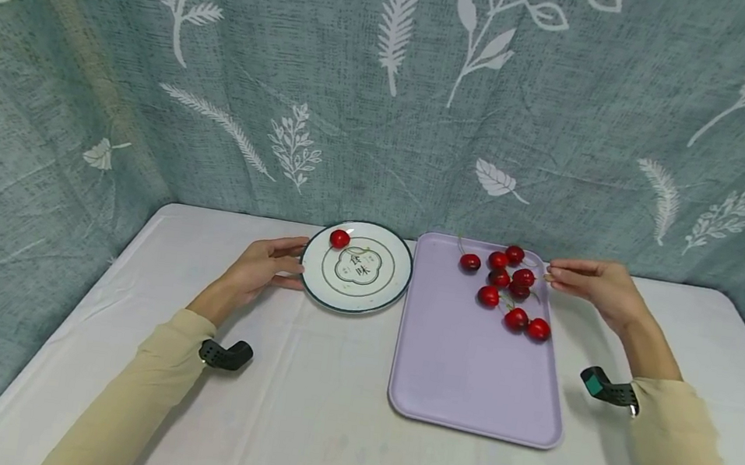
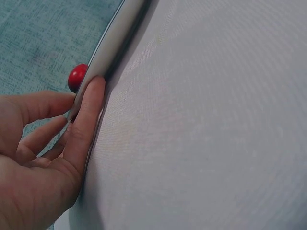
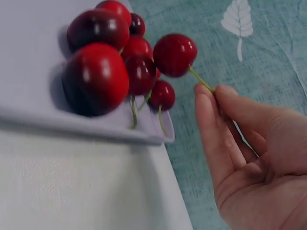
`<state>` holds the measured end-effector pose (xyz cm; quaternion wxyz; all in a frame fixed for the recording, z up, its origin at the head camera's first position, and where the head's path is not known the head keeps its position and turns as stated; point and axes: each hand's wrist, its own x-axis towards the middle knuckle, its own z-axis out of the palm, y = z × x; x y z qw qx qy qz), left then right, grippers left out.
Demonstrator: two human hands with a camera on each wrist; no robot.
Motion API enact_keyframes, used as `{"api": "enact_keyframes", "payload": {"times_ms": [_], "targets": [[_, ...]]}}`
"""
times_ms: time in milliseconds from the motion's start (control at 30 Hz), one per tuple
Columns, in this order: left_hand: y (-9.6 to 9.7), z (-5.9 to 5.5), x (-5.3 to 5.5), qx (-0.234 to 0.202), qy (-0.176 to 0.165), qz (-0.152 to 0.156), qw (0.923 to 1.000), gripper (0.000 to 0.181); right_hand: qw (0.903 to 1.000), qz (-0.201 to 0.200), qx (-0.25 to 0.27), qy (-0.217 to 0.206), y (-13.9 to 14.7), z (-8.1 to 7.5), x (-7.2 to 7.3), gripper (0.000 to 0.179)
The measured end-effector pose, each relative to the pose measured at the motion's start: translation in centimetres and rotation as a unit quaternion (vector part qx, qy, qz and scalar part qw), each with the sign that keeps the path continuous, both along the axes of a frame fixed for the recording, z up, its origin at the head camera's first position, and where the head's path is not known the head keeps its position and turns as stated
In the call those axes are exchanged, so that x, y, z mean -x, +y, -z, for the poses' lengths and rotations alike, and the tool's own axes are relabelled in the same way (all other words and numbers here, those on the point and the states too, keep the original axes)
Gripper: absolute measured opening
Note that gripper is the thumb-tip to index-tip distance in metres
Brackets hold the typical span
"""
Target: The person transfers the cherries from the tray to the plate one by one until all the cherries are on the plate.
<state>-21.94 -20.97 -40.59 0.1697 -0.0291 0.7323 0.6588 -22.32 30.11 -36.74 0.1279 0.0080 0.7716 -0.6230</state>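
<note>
A white plate (image 1: 351, 302) with a dark rim carries one red cherry (image 1: 339, 239) near its upper left edge. At the plate's left side, my left hand (image 1: 262, 269) holds the rim between thumb and fingers, as the left wrist view also shows. My right hand (image 1: 608, 291) is at the upper right edge of a lilac tray (image 1: 466, 378). Between thumb and fingertips it pinches the green stem (image 3: 201, 79) of a cherry (image 3: 175, 54). That cherry hangs off the end of the stem, beside several other cherries (image 3: 96, 79) lying in the tray.
Plate and tray stand side by side on a white-covered table (image 1: 292, 410), close to its back edge. Behind them hangs a blue-green curtain (image 1: 338, 63) with white leaf prints. Loose cherries (image 1: 516, 320) with stems gather in the tray's upper right part.
</note>
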Motion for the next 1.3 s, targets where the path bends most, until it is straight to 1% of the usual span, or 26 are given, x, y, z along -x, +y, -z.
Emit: {"api": "enact_keyframes", "payload": {"times_ms": [33,100,167,233,267,367,467,533,633,800,900,1033,1200,1300], "targets": [[0.0,0.0,0.0,-0.001,0.0,0.0,1.0,0.061,0.9999,0.007,0.013,-0.004,-0.2,0.0,0.0,0.029],[0.0,0.1,0.0,-0.002,0.001,0.001,1.0,0.061,0.9993,0.02,0.03,-0.007,-0.6,0.0,0.2,0.028],[0.0,0.1,0.0,0.0,0.003,0.003,1.0,0.061,0.9991,0.028,0.031,-0.009,-1.0,0.0,0.3,0.032],[0.0,0.2,0.0,-0.001,0.004,0.003,1.0,0.061,0.9991,0.034,0.025,-0.006,-1.5,0.0,0.5,0.042],[0.0,0.2,0.0,-0.002,0.005,0.004,1.0,0.061,0.9991,0.037,0.022,-0.002,-1.7,0.0,0.5,0.047],[0.0,0.2,0.0,-0.004,0.006,0.004,1.0,0.061,0.9986,0.049,0.015,0.014,-2.5,0.0,0.6,0.05],[0.0,0.2,0.0,-0.003,0.006,0.004,1.0,0.061,0.9974,0.061,0.013,0.035,-3.3,0.0,0.6,0.048],[0.0,0.2,0.0,-0.003,0.006,0.004,1.0,0.061,0.9968,0.066,0.019,0.042,-3.9,0.0,0.5,0.046],[0.0,0.2,0.0,-0.004,0.007,0.005,1.0,0.061,0.9967,0.066,0.015,0.046,-4.8,-0.2,0.5,0.043],[-0.1,0.2,0.0,-0.007,0.006,0.005,0.9999,0.061,0.9965,0.054,-0.017,0.062,-6.8,-0.6,0.2,0.038],[-0.2,0.2,0.0,-0.006,0.007,0.001,1.0,0.06,0.9965,0.051,-0.008,0.066,-8.2,-0.6,0.2,0.037],[-0.2,0.2,0.0,-0.008,0.006,0.001,1.0,0.06,0.9967,0.052,0.012,0.061,-9.9,0.0,0.3,0.037],[0.0,0.1,-0.1,-0.011,0.005,0.003,0.9999,0.061,0.9957,0.065,0.026,0.059,-11.7,0.6,0.6,0.036],[-0.1,0.1,-0.1,-0.011,0.006,0.004,0.9999,0.061,0.9952,0.069,0.043,0.054,-12.8,0.7,0.8,0.035]]}}
